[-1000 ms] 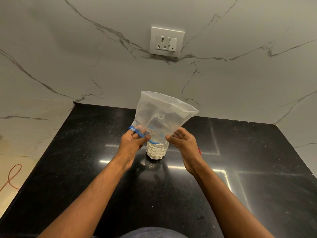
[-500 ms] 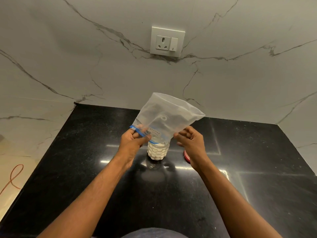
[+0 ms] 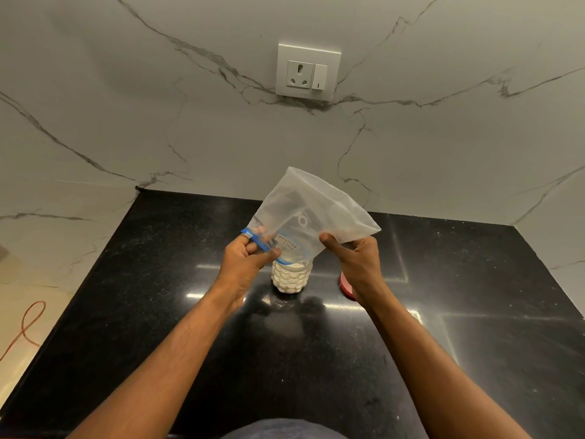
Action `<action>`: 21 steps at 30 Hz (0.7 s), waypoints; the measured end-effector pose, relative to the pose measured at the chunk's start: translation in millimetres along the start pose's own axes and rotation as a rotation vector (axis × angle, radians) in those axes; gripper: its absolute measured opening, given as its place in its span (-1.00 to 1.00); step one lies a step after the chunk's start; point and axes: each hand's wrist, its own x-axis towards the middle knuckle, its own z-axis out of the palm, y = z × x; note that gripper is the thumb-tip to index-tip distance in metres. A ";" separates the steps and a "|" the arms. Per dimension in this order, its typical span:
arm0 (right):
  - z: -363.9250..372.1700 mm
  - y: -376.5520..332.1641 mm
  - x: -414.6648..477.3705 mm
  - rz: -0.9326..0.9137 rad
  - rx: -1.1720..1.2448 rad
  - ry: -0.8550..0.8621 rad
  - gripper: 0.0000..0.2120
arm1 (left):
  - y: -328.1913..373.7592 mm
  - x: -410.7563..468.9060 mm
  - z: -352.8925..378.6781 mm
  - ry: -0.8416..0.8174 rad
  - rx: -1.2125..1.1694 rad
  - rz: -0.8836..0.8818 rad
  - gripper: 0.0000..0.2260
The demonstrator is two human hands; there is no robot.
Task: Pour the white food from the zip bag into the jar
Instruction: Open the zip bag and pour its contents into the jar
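A clear zip bag [image 3: 308,213] with a blue zip strip hangs upside down, its mouth over a small textured glass jar [image 3: 290,277] that holds white food. The bag looks nearly empty, with a little white food near its mouth. My left hand [image 3: 245,261] pinches the blue zip edge at the bag's lower left. My right hand [image 3: 357,258] grips the bag's right side, thumb in front. The jar stands upright on the black counter [image 3: 158,296] between my hands.
A red lid [image 3: 345,285] lies on the counter just right of the jar, partly behind my right wrist. A marble wall with a white socket [image 3: 308,72] rises behind. An orange cord [image 3: 30,324] lies on the floor at the left.
The bag has tilted further to the right. My right hand has shifted to the right and taken a new grip on the bag's right side. My left hand has stayed put.
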 end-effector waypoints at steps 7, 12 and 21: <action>-2.9 -36.6 -3.0 -0.147 -0.117 0.016 -0.45 | 1.0 -0.1 2.0 -0.033 0.000 0.017 -0.61; -15.9 -79.1 6.1 -0.344 -0.176 0.101 -0.85 | 1.4 0.6 1.8 -0.039 0.005 0.023 -0.60; -26.1 -84.2 10.3 -0.291 -0.453 0.159 -0.69 | 3.5 -0.6 3.8 -0.016 0.026 0.022 -0.62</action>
